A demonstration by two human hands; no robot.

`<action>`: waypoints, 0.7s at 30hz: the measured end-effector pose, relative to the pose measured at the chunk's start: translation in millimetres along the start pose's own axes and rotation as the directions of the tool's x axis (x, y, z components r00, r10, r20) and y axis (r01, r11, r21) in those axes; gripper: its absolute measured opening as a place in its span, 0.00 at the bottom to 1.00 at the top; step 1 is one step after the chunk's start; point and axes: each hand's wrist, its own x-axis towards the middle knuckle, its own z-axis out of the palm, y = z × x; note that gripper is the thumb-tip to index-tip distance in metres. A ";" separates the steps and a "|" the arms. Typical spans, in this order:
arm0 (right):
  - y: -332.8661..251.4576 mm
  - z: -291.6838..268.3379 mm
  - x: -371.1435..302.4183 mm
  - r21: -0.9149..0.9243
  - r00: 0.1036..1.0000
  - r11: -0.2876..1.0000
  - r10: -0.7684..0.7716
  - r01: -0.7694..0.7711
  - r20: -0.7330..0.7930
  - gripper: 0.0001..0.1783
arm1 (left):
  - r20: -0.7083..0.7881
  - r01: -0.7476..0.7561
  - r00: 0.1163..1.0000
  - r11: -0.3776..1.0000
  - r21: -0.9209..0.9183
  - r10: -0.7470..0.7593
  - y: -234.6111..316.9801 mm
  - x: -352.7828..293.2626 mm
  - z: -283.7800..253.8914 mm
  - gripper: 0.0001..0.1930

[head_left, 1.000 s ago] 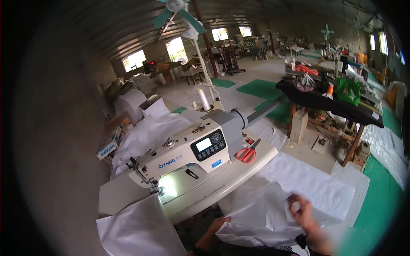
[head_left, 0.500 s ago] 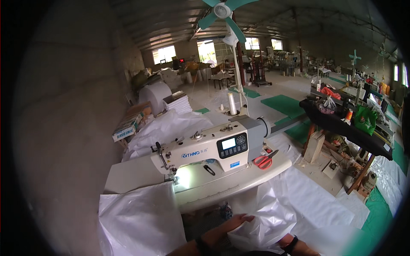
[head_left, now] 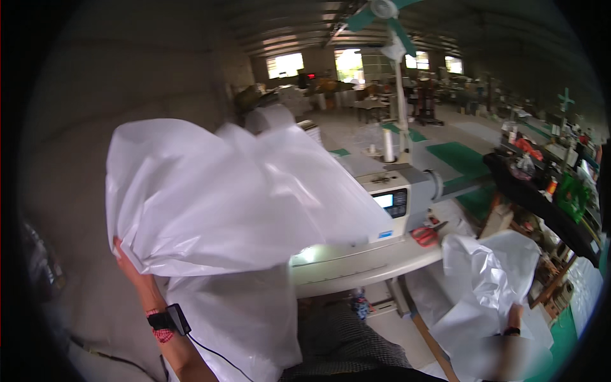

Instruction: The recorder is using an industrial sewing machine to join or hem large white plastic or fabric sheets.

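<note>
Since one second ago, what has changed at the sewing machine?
The left hand has swung up and left, lifting white sheeting that hides the left part of the sewing machine; the right hand has moved rightward. The red-handled scissors stay beside the machine.

L arm (head_left: 181, 353) enters at the bottom edge, left of ctr, & slants up-left. L wrist (head_left: 158, 316) looks approx. straight, in line w/ the forearm. L hand (head_left: 121, 253) is at mid-left of frame, fingers gripping, mostly hidden from view. R arm (head_left: 505, 356) stands nearly vert. in the lower right, pretty blurred. R hand (head_left: 515, 314) tops it, fingers unclear. Hands well apart, L higher than R. Lap (head_left: 350, 344) shows at bottom ctr.
</note>
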 end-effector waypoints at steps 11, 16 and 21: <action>-131.4 51.5 -161.3 -0.690 0.667 0.417 0.228 0.592 0.710 0.65 | -0.179 0.323 0.946 0.770 0.550 -0.269 -37.5 -98.9 -288.9 0.33; -123.7 56.3 -147.8 -0.573 0.582 0.439 0.130 0.692 0.803 0.69 | -0.253 0.310 0.950 0.635 0.708 -0.182 -68.8 -169.9 -392.5 0.29; -251.7 81.8 -168.1 -0.537 0.567 0.354 0.021 0.766 0.823 0.22 | -0.304 0.512 0.859 0.673 0.534 -0.412 -62.8 -196.6 -427.9 0.28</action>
